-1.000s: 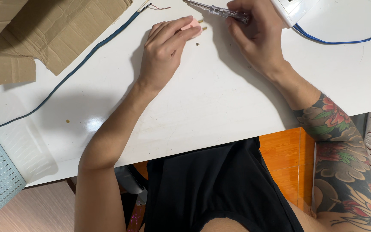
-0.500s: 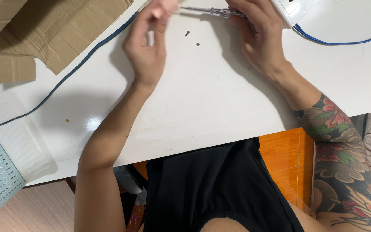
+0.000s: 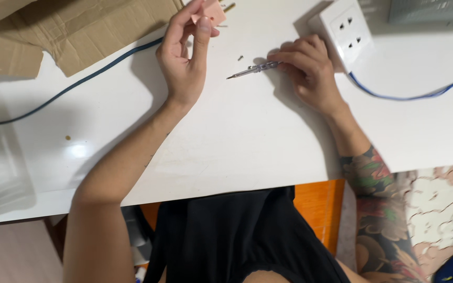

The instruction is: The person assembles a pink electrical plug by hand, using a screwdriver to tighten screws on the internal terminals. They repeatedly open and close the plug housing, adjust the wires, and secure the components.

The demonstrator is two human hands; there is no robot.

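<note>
Head view looked down on a white table that filled most of the frame. Flattened brown cardboard lay at its far left corner, with a dark cable running out from under it toward the left edge. A white wall socket sat at the far right, a blue wire trailing from it across the table. Left hand was raised off the table near the cardboard, thumb and fingers pinching a small pink piece. Right hand rested on the table just beside the socket, fingers curled and gripping the handle of a thin screwdriver, its tip pointing left and lying low over the surface. A tiny screw lay loose between the two hands, near the screwdriver tip.
</note>
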